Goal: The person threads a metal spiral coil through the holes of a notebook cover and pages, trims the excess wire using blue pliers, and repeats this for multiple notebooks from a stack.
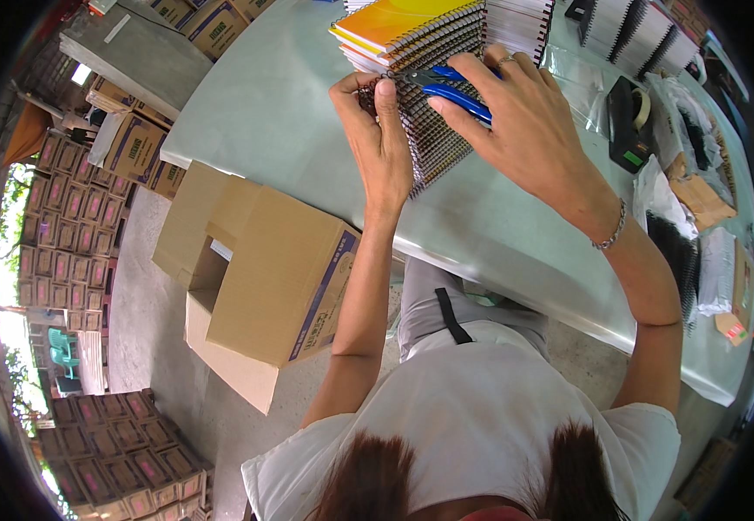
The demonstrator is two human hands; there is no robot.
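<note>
A stack of spiral-bound notebooks (433, 130) stands on the table, its coil bindings facing me and a yellow-orange cover on top. My left hand (375, 143) grips the stack's upper left corner, thumb raised beside the coil ends and fingers curled at the edge. In my right hand (529, 113) is a pair of blue-handled cutting pliers (459, 94). Their jaws point left, close to my left thumb at the end of a coil. Whether the jaws touch the wire is too small to tell.
More bound notebooks (520, 26) stand behind. A black tape dispenser (630, 126), clear plastic wrap and bundles of black coils (676, 247) lie at the right. An open cardboard box (277, 265) sits left of me, below the table edge (516, 295). Stacked cartons (73, 226) line the far left.
</note>
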